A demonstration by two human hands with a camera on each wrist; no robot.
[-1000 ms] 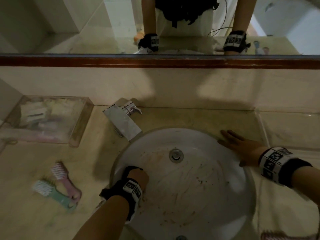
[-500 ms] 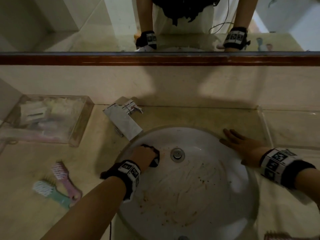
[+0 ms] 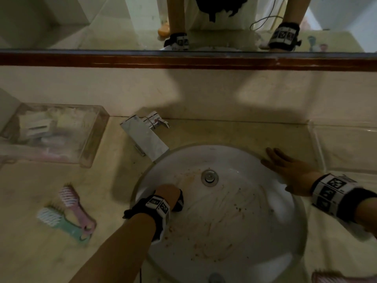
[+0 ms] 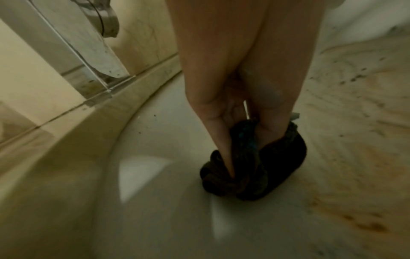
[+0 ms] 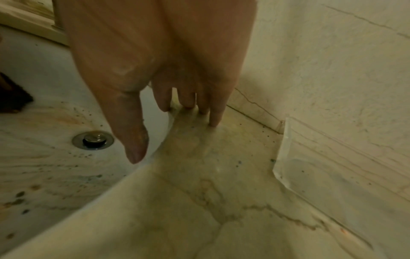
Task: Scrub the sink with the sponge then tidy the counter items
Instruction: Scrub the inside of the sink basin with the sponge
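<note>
Against sink (image 3: 234, 252), dark crumpled sponge (image 4: 277, 166)

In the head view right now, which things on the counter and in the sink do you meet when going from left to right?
Clear tray → green brush → pink brush → faucet → left hand gripping the dark sponge → drain → right hand flat on the sink rim.

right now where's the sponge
In the head view the sponge is inside the sink, on the left slope of the bowl, below and left of the drain. The left hand grips it and presses it against the basin.
</note>
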